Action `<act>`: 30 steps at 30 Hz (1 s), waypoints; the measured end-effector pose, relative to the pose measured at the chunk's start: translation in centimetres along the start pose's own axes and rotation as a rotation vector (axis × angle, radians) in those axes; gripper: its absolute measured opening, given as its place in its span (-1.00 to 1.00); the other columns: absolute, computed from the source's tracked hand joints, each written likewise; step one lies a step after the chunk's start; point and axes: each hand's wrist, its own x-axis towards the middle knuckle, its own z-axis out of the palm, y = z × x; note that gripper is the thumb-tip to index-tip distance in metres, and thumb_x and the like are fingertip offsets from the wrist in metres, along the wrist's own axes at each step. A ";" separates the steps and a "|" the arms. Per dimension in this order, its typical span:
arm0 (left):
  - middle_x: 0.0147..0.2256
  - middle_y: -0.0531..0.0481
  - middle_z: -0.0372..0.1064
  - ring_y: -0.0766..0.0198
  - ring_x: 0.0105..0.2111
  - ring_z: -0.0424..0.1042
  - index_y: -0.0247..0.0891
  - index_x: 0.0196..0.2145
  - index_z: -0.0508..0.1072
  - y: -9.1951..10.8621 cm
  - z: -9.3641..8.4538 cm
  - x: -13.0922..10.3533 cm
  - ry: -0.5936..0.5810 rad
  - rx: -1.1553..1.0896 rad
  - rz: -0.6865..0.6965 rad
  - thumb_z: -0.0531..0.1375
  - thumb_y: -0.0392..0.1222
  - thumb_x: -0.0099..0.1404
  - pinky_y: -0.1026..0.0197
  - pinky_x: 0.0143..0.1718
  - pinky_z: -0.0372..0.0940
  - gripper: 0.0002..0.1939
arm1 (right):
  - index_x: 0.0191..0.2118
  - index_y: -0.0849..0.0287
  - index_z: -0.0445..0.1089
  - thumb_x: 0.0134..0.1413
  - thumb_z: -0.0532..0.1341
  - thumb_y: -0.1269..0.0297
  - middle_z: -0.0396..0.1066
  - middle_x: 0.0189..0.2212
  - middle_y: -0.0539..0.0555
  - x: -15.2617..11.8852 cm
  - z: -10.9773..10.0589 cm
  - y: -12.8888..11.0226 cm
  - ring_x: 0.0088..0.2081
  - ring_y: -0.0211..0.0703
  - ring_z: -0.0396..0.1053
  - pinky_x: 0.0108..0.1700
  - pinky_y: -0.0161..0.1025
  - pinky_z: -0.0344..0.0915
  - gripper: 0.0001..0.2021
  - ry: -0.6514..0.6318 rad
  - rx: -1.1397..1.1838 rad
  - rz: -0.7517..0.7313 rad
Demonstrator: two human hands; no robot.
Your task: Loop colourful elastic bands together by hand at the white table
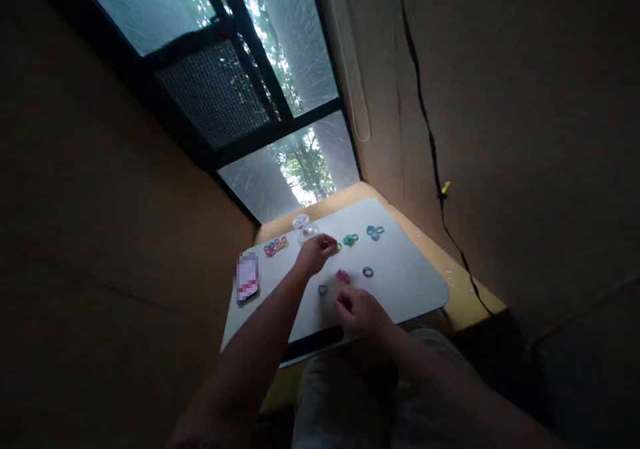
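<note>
My left hand (pixel 315 255) reaches over the white board, fingers pinched together. At its fingertips lies a small yellow-green ring (pixel 339 247), which looks like a hair tie; whether the fingers grip it is hidden. My right hand (pixel 364 311) is curled low over the near part of the board, and I cannot make out anything in it. Just beyond it is a pink bundle of bands (pixel 343 276). A purplish-grey ring (pixel 323 290) lies to its left, and a dark multicoloured ring (pixel 368 271) lies beyond it. Green bands (pixel 351 239) and blue-grey bands (pixel 375 233) sit farther back.
The white board (pixel 410 289) rests on a yellowish wooden surface (pixel 475 302) below a window. Mixed coloured bands (pixel 275 246), a clear container (pixel 307 233), a round lid-like piece (pixel 301 221) and a phone (pixel 247 279) are on the left. A dark cord (pixel 433 149) hangs along the right wall.
</note>
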 end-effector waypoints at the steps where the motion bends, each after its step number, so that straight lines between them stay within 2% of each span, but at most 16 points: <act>1: -0.30 -0.03 0.60 0.29 -0.32 0.56 -0.25 -0.22 0.57 0.2 0.3 1.1 0.004 0.006 -0.001 0.26 -0.24 0.28 0.33 -0.31 0.37 -0.88 | -0.43 0.15 0.24 0.06 0.14 0.37 0.28 -0.53 -0.06 0.0 0.0 0.0 -0.48 -0.27 0.20 -0.40 -0.33 0.00 -0.92 -0.002 -0.003 0.005; 5: -0.27 -0.05 0.60 0.26 -0.28 0.56 -0.24 -0.23 0.59 0.8 1.8 4.5 0.004 0.041 -0.009 0.27 -0.25 0.27 0.30 -0.25 0.37 -0.88 | -0.42 0.14 0.25 0.05 0.14 0.40 0.31 -0.51 -0.05 -0.1 0.0 0.0 -0.46 -0.26 0.21 -0.38 -0.33 0.00 -0.93 -0.012 -0.020 0.000; 9: -0.31 -0.07 0.60 0.22 -0.31 0.55 -0.25 -0.27 0.61 0.9 2.9 6.1 -0.023 0.084 -0.027 0.29 -0.26 0.23 0.27 -0.26 0.36 -0.89 | -0.41 0.14 0.25 0.07 0.15 0.39 0.32 -0.48 -0.05 0.0 0.2 0.3 -0.44 -0.25 0.22 -0.37 -0.32 0.01 -0.93 -0.010 -0.046 -0.029; 15: -0.26 -0.09 0.60 0.19 -0.27 0.53 -0.24 -0.24 0.63 1.3 3.0 6.2 0.016 0.127 -0.010 0.29 -0.21 0.24 0.23 -0.21 0.34 -0.85 | -0.43 0.13 0.21 0.05 0.15 0.39 0.30 -0.49 -0.06 0.0 0.3 0.5 -0.45 -0.27 0.18 -0.39 -0.31 -0.02 -0.90 -0.024 -0.070 -0.036; 19: -0.24 -0.05 0.59 0.22 -0.26 0.51 -0.21 -0.21 0.62 0.9 2.2 4.4 0.074 0.135 0.018 0.24 -0.16 0.29 0.25 -0.20 0.32 -0.82 | -0.43 0.13 0.21 0.08 0.13 0.37 0.29 -0.50 -0.06 0.0 0.1 0.5 -0.46 -0.26 0.20 -0.38 -0.32 0.01 -0.91 -0.040 -0.059 -0.042; 23: -0.27 -0.01 0.58 0.26 -0.30 0.50 -0.19 -0.21 0.59 -1.8 0.7 0.8 0.120 0.164 -0.019 0.21 -0.16 0.31 0.27 -0.22 0.32 -0.82 | -0.43 0.13 0.22 0.09 0.11 0.36 0.27 -0.52 -0.06 -0.2 0.1 0.3 -0.47 -0.25 0.22 -0.38 -0.32 0.04 -0.91 -0.056 -0.077 -0.033; 27: -0.27 -0.05 0.57 0.23 -0.28 0.50 -0.24 -0.16 0.55 -6.2 -1.8 -2.4 0.154 0.223 -0.125 0.17 -0.19 0.33 0.24 -0.20 0.34 -0.80 | -0.42 0.12 0.22 0.13 0.10 0.33 0.28 -0.52 -0.05 -0.3 0.2 0.2 -0.46 -0.23 0.23 -0.37 -0.31 0.06 -0.89 -0.062 -0.114 -0.028; 30: -0.11 -0.14 0.54 0.17 -0.16 0.50 -0.29 -0.08 0.53 -9.5 -3.9 -3.6 0.162 0.283 -0.197 0.18 -0.24 0.29 0.18 -0.09 0.35 -0.74 | -0.42 0.12 0.22 0.15 0.09 0.30 0.27 -0.53 -0.06 -0.3 0.2 0.2 -0.47 -0.23 0.23 -0.38 -0.30 0.06 -0.88 -0.061 -0.128 -0.027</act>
